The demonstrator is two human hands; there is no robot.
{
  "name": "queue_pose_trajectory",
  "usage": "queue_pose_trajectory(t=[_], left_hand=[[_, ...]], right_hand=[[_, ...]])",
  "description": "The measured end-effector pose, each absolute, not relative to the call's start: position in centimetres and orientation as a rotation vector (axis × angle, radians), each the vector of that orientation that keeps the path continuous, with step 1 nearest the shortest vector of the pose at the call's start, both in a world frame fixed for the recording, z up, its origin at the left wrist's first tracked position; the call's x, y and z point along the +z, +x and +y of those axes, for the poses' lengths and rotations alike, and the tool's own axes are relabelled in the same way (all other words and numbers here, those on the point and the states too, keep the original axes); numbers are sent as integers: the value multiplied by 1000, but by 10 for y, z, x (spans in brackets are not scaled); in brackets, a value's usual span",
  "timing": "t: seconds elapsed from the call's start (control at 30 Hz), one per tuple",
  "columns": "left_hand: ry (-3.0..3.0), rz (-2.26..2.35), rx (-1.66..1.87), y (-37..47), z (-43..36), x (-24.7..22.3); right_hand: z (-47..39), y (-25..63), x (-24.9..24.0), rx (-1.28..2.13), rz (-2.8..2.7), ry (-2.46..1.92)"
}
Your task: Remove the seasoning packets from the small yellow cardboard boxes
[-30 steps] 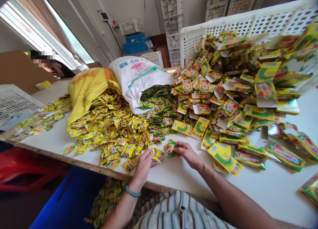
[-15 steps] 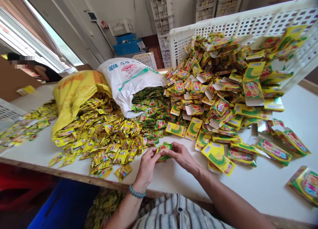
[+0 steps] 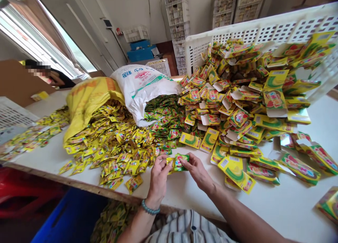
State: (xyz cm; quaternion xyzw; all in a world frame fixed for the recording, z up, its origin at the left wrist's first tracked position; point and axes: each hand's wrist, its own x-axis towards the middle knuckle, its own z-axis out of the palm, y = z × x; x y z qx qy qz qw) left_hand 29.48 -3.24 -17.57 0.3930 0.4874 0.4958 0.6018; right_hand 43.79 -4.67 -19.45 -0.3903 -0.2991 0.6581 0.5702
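Near the table's front edge, my left hand (image 3: 159, 174) pinches a small yellow packet (image 3: 170, 164). My right hand (image 3: 196, 170) grips a green packet (image 3: 181, 162) right beside it, the two packets side by side between my fingers. To the left spreads a heap of yellow packets (image 3: 121, 144), spilling out of a yellow sack (image 3: 89, 98). Green packets (image 3: 169, 111) lie at the mouth of a white sack (image 3: 145, 86). On the right are piled many small yellow boxes (image 3: 237, 109), several with open flaps.
A white perforated crate (image 3: 195, 53) lies behind the boxes. Another white crate (image 3: 17, 113) is at the far left, near a person (image 3: 59, 77). Below the table edge sits a blue bin (image 3: 71, 215) beside something red (image 3: 23, 197). Stacked crates (image 3: 179, 28) line the back.
The two packets, earlier overlapping between my hands, now show side by side, with the green one turned flatter. The whole view has shifted, so the surroundings appear slightly further right and lower.
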Motion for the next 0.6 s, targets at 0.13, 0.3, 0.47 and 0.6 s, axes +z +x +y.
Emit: queue_pose_trajectory(t=[0.13,0.3,0.47,0.6], left_hand=[[971,1122,1094,297,-33,-175],[1003,1044,1027,297,-30,-171],[1086,1115,1003,303,-26,-166],[1170,1163,963,307,-21,-168]], right_hand=[[-45,438,-198,1500,-769,-969],[-44,444,-193,1485,-844,-979],[-43,446,-195,1195,-1013,-1180],[-42,449,-191,1429,-862,-1044]])
